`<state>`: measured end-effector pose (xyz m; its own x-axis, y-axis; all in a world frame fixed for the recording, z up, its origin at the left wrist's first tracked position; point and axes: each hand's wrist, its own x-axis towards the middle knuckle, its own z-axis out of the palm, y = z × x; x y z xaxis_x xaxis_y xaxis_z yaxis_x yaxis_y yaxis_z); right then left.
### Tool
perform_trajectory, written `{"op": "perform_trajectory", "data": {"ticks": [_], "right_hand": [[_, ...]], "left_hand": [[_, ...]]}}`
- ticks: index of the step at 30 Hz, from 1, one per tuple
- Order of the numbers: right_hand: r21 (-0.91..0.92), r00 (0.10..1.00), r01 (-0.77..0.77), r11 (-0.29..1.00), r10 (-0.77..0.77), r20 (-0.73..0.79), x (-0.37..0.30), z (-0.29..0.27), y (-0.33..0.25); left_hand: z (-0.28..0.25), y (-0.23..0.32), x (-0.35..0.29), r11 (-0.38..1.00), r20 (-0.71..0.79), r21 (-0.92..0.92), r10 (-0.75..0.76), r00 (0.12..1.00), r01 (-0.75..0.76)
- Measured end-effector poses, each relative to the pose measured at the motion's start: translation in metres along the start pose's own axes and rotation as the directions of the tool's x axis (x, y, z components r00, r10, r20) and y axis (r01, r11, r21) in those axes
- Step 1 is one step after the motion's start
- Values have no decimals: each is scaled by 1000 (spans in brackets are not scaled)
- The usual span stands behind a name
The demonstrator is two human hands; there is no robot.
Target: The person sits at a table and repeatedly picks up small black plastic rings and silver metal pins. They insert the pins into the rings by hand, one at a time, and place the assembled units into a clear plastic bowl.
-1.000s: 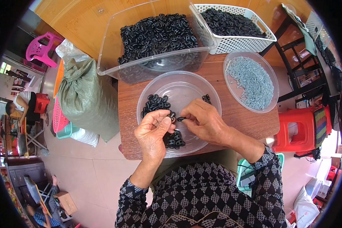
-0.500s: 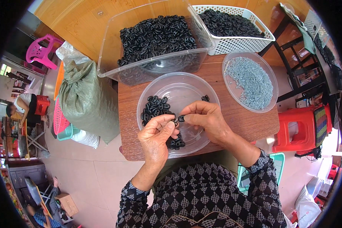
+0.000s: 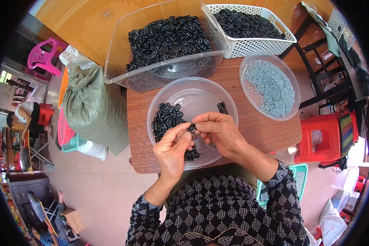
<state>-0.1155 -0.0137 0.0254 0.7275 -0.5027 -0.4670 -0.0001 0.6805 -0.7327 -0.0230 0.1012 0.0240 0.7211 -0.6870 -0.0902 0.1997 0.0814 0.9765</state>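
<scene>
Over a round clear plastic bowl [image 3: 192, 92], my two hands meet fingertip to fingertip. Small black oval plastic parts with holes sit between them. My left hand [image 3: 173, 149] pinches one black part [image 3: 191, 128] from the left. From the right, my right hand [image 3: 222, 133] has thumb and forefinger closed at the same spot; the fingers partly hide what they grip. Inside the bowl, a pile of black oval parts [image 3: 168, 117] lies on the left, and a few joined black parts [image 3: 222, 108] rest near the right wall.
Behind the bowl stand a large clear bin [image 3: 143, 80] and a white perforated basket [image 3: 250, 47], both full of black parts. A round tub of small silvery screws [image 3: 274, 88] is at right. A green sack [image 3: 94, 106] leans left of the table; a red stool [image 3: 320, 137] stands right.
My hands have come together; the right hand's part now meets the left's. More of the black parts at the bowl's right wall shows.
</scene>
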Motion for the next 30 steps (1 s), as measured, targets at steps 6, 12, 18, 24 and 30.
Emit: {"op": "perform_trajectory", "data": {"ticks": [6, 12, 18, 24, 30], "right_hand": [[69, 997, -77, 995, 75, 32, 0, -2, -1], [120, 993, -112, 986, 109, 38, 5, -5, 3], [104, 996, -83, 991, 80, 26, 6, -4, 4], [130, 998, -65, 989, 66, -5, 6, -1, 9], [95, 999, 3, 996, 0, -33, 5, 3, 14]], "left_hand": [[-4, 0, 3, 998, 16, -38, -39, 999, 40], [-8, -1, 2, 999, 38, -34, -41, 998, 42], [-5, -1, 1, 999, -33, 36, -8, 999, 9], [-6, -3, 1, 999, -34, 54, -6, 999, 8], [-5, -4, 1, 999, -42, 37, 7, 999, -6]]}}
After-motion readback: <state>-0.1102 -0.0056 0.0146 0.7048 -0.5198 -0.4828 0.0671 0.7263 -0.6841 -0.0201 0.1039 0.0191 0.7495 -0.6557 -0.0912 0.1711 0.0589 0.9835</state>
